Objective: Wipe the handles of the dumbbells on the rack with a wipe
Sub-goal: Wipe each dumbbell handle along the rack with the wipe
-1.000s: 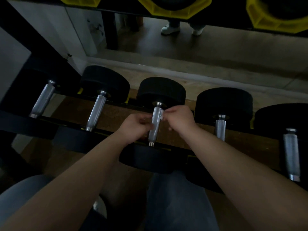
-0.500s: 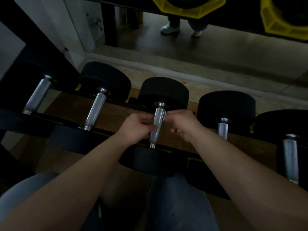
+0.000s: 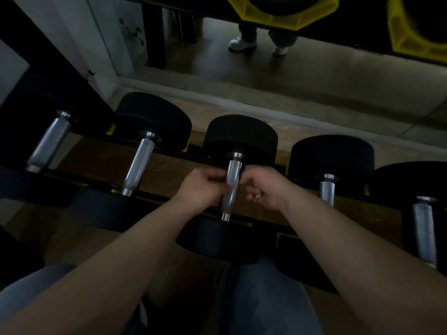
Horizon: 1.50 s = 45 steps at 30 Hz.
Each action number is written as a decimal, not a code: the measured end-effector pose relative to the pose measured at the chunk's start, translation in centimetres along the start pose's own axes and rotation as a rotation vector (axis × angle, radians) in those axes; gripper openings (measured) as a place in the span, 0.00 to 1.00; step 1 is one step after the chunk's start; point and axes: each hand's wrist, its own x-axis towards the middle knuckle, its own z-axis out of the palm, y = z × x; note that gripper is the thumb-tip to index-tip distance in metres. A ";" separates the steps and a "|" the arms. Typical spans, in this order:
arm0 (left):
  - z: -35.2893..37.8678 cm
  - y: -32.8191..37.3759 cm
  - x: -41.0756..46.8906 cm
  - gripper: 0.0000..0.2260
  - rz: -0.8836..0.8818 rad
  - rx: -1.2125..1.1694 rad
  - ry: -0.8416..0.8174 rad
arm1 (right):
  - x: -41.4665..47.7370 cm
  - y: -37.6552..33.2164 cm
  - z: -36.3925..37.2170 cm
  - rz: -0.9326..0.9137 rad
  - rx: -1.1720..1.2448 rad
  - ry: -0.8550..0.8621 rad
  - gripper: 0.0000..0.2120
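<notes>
On the rack (image 3: 101,209), the middle dumbbell's (image 3: 239,136) handle (image 3: 231,189) ran straight away from the person between both hands, the left hand (image 3: 203,187) gripping it, the right hand (image 3: 264,187) apparently pinching a barely visible wipe (image 3: 257,196).

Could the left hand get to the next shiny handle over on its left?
Probably yes: the neighbouring handle lies bare, nothing between it and the left hand, now at the middle handle.
</notes>
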 end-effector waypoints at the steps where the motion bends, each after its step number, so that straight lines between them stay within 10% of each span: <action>1: 0.0 0.0 0.1 0.15 -0.008 -0.012 0.001 | -0.1 0.4 0.0 0.014 -0.100 -0.036 0.11; 6: 0.1 -0.1 0.3 0.17 -0.040 -0.039 0.016 | -0.7 2.1 0.2 0.123 -0.455 -0.155 0.10; 13: 0.1 -0.1 0.6 0.13 -0.074 -0.053 -0.029 | 0.3 1.5 0.4 -0.025 0.111 -0.026 0.11; 24: -0.1 0.1 1.7 0.06 -0.307 -0.344 -0.118 | -1.0 2.2 0.7 -0.160 0.052 -0.039 0.01; 31: -0.3 0.7 2.9 0.06 -0.194 -0.589 0.003 | -0.5 1.8 0.0 -0.263 -0.064 0.101 0.19; 38: -2.4 0.7 1.8 0.06 -0.247 0.242 -0.328 | -0.6 2.0 0.0 -0.310 -0.085 0.104 0.15; 45: -0.4 0.6 3.1 0.07 -0.171 -0.311 -0.026 | -0.7 1.8 0.0 -0.307 -0.084 0.093 0.16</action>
